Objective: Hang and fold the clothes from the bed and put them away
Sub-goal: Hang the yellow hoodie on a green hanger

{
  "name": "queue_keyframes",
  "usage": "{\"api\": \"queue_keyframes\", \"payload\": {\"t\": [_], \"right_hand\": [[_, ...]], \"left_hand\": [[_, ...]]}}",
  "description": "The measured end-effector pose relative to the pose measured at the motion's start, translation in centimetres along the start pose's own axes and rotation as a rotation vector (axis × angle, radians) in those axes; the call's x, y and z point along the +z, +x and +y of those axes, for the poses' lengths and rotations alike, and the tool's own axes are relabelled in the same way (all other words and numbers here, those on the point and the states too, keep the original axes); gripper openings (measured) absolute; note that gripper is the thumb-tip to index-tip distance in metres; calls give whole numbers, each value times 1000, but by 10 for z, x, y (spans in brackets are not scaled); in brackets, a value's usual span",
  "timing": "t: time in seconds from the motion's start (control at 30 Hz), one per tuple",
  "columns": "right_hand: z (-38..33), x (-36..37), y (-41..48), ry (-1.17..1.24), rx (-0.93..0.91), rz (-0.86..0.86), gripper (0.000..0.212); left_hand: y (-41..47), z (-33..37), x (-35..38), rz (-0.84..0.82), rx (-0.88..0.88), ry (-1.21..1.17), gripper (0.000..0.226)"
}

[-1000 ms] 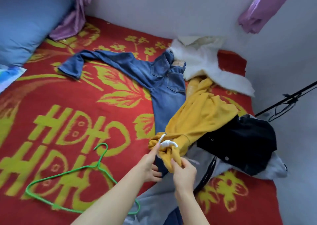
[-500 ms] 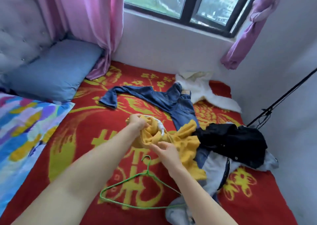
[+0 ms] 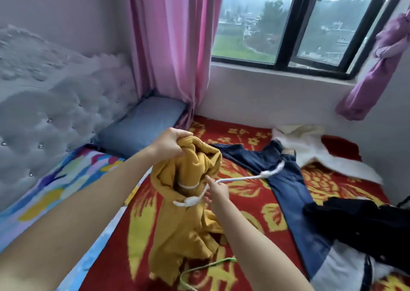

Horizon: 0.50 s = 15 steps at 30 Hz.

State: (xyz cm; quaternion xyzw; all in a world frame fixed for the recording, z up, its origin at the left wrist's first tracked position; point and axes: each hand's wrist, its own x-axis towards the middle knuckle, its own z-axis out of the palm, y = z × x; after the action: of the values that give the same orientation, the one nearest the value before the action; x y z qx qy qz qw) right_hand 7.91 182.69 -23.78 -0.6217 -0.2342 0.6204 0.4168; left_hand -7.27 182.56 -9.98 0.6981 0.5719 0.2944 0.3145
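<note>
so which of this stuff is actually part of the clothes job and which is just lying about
Part of the job: yellow hoodie, gripped at the top by the left hand; its white drawstring, pinched by the right hand; jeans; white garment; black jacket; green hanger.
Just lying about: blue pillow; pink curtain; colourful blanket; purple curtain.

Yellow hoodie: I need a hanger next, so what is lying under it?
Part of a green hanger shows under the lifted yellow hoodie, lying on the red blanket. The rest of the hanger is covered by the hoodie or is out of frame, so its hook cannot be seen.
</note>
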Motion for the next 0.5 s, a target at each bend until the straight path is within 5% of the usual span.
{"api": "queue_keyframes", "payload": {"t": [0.1,0.23,0.5], "right_hand": [[21,11,8,8,102,68,5],[14,-1,17,-3,129,185,5],[43,9,24,-291,169,31,13]], "left_hand": [[-15,-30,-19,83,-137,-32,66],[-30,-88,-40,130,-377,21,64],[-51,-180,-6,338,-634,63,37]]}}
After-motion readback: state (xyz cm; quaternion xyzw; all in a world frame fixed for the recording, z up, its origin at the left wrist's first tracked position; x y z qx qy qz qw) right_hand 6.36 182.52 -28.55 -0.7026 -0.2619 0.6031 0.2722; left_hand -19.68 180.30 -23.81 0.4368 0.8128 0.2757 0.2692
